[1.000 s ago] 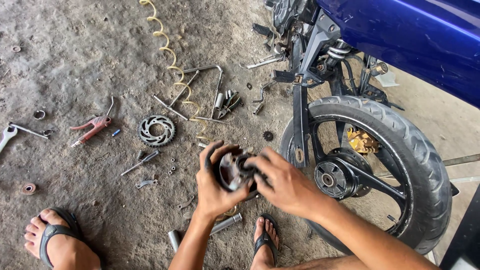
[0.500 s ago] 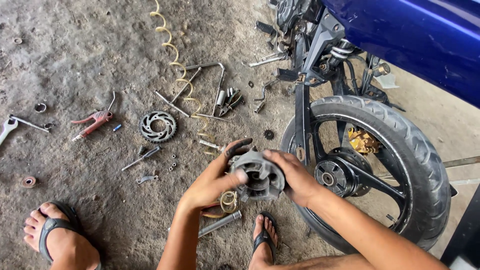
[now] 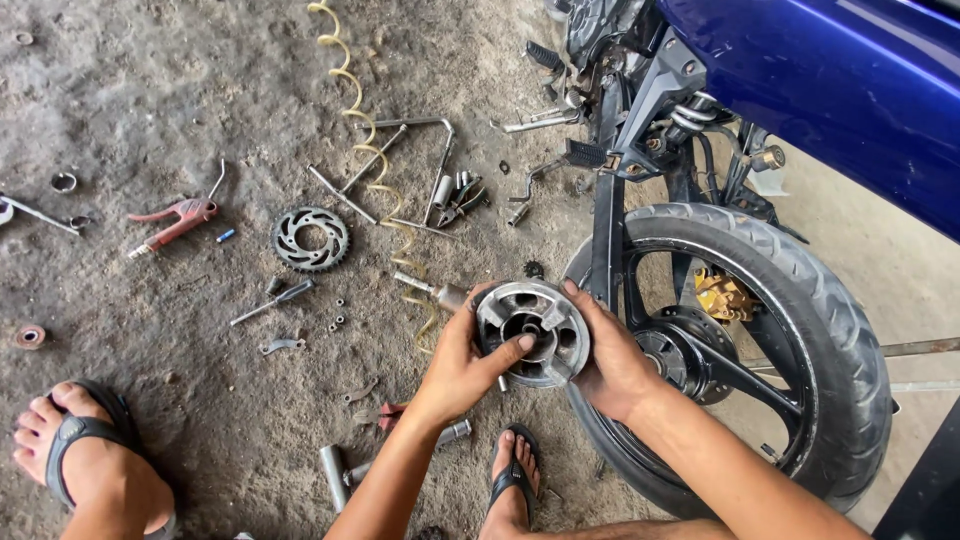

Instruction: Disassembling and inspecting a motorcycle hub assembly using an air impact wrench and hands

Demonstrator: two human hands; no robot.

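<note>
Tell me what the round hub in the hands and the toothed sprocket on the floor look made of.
Hub: looks like cast metal, perhaps aluminium; dull silver-grey with bright worn ribs and cut-out windows.
Sprocket: likely steel; thin, flat, dark grey, greasy-looking, sharp teeth.
Both hands, left hand and right hand, grip the hub.

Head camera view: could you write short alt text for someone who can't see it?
Two hands, left hand and right hand, hold a round metal hub beside a motorcycle's rear wheel. A sprocket and tools lie on the concrete floor.

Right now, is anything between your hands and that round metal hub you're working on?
Nothing visible. Both hands are already on the round metal hub: the left hand cups its left side with the thumb across its face, and the right hand holds its right edge, next to the rear wheel.
</note>
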